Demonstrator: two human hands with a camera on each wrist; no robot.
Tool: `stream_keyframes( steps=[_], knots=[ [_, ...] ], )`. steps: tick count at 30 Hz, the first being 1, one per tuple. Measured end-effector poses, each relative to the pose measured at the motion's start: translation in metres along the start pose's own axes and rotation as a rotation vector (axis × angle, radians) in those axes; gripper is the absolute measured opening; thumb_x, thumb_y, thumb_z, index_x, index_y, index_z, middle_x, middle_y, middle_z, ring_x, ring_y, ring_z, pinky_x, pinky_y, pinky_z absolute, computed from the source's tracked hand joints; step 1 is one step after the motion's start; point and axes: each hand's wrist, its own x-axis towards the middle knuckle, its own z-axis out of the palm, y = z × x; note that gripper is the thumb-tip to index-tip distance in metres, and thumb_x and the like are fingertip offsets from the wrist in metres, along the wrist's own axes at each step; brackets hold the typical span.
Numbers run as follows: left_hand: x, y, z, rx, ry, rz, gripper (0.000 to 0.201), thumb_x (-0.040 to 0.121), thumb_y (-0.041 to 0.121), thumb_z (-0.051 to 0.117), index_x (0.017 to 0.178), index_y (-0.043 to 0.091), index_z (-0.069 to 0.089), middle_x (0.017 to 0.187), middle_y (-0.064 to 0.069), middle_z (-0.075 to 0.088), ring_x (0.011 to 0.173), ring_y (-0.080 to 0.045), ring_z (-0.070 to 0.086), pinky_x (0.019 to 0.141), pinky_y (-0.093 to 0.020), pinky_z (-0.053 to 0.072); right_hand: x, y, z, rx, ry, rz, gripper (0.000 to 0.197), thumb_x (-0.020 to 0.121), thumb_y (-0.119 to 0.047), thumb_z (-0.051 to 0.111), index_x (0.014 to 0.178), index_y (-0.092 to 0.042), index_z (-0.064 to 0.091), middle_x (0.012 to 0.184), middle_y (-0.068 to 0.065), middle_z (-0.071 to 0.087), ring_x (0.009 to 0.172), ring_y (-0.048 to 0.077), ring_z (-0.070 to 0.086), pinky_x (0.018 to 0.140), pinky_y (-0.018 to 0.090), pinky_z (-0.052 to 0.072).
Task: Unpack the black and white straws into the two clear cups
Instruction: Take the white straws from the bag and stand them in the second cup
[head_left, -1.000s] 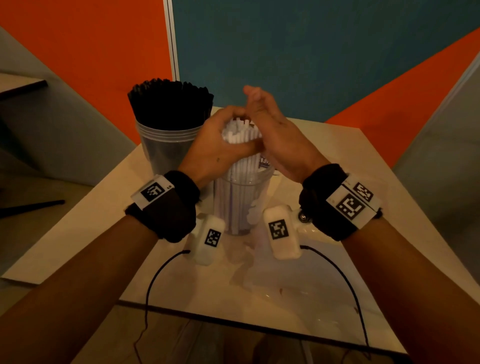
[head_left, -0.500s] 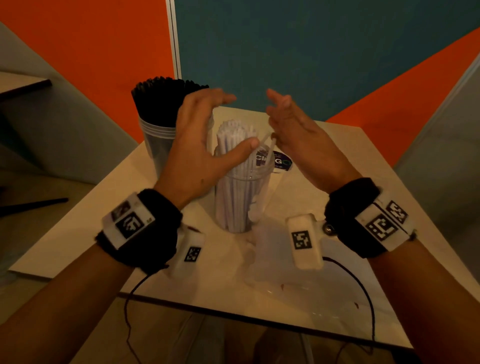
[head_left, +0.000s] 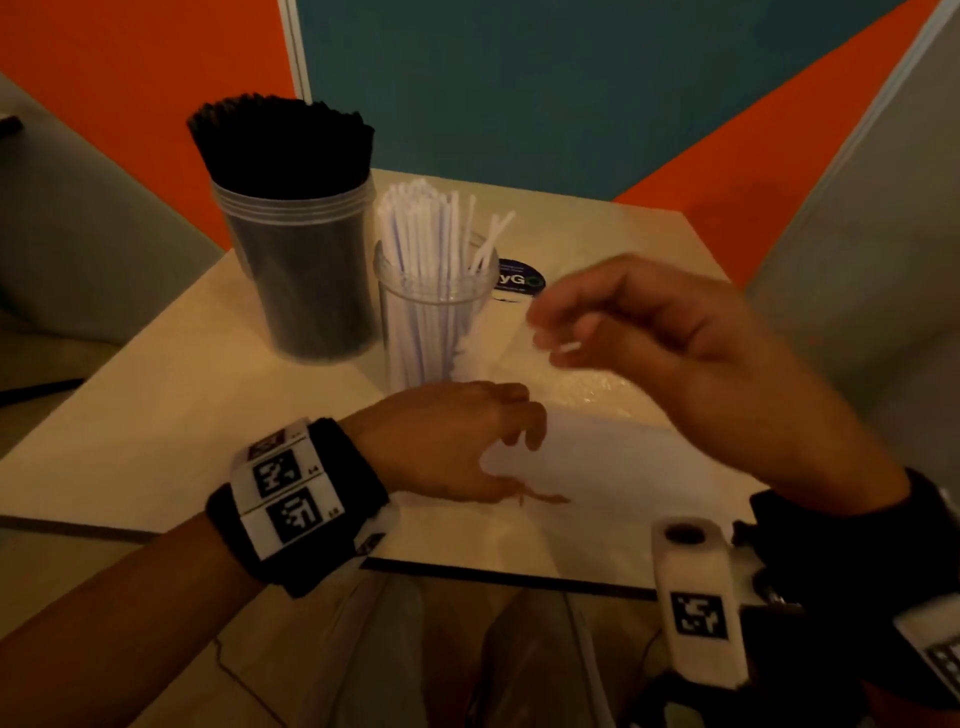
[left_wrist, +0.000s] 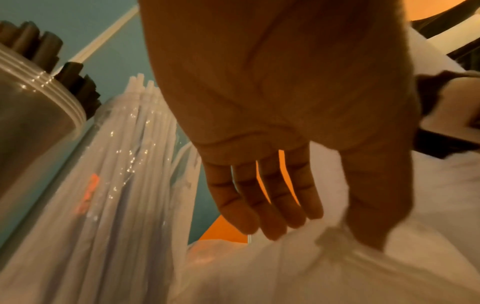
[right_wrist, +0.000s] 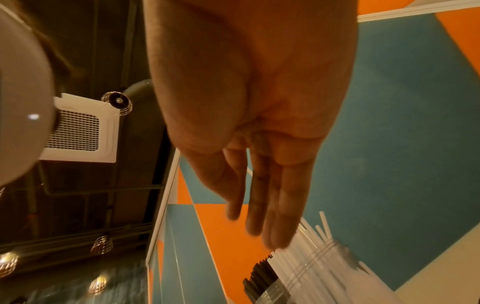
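White straws (head_left: 426, 270) stand upright in a clear cup (head_left: 434, 332) on a pale table (head_left: 156, 415), a few of them leaning out to the right above the rim. Just beside it on the left, touching or nearly so, a second, larger clear cup (head_left: 301, 280) is packed full of black straws (head_left: 280, 140). In front of the white straws' cup lies a crumpled clear plastic wrapper (head_left: 587, 431) — the left hand (head_left: 447, 441) is down on its near-left edge, thumb pressed to the film and fingers held straight and slightly apart over it in the left wrist view; whether the film is actually pinched cannot be told. The right hand (head_left: 660, 332) hovers above the wrapper, right of the cups, blurred, its fingers loosely extended and close together in the right wrist view, with nothing clearly held. A dark round sticker (head_left: 519, 283) sits on the table behind the smaller cup. Orange and teal wall panels (head_left: 519, 78) rise behind the table.
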Motion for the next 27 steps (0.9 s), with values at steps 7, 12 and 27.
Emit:
stream_keyframes(
  steps=[7, 12, 27],
  knots=[
    [0.014, -0.002, -0.009, -0.251, 0.214, -0.046, 0.008, 0.088, 0.02, 0.062, 0.096, 0.021, 0.063, 0.088, 0.01, 0.058, 0.078, -0.003, 0.056, 0.072, -0.025, 0.05, -0.024, 0.025, 0.015, -0.774, -0.455, 0.286, 0.037, 0.096, -0.012, 0.043, 0.125, -0.029, 0.057, 0.128, -0.006, 0.057, 0.104, 0.005, 0.054, 0.084, 0.011, 0.041],
    [0.017, 0.005, -0.008, -0.313, 0.301, -0.031, 0.009, 0.086, 0.012, 0.063, 0.094, 0.014, 0.065, 0.086, 0.005, 0.058, 0.076, -0.007, 0.056, 0.067, -0.02, 0.047, 0.0, 0.083, 0.038, -0.865, -0.405, 0.319, 0.032, 0.093, -0.012, 0.049, 0.123, -0.015, 0.058, 0.126, 0.007, 0.059, 0.113, 0.023, 0.057, 0.097, 0.036, 0.046],
    [0.012, -0.004, -0.01, -0.327, 0.358, -0.055, 0.007, 0.087, 0.015, 0.064, 0.094, 0.014, 0.066, 0.086, 0.003, 0.06, 0.076, -0.005, 0.057, 0.068, -0.015, 0.046, 0.014, 0.101, 0.057, -0.966, -0.324, 0.22, 0.03, 0.098, -0.029, 0.045, 0.121, -0.011, 0.054, 0.119, 0.011, 0.058, 0.106, 0.028, 0.057, 0.088, 0.04, 0.048]
  ],
)
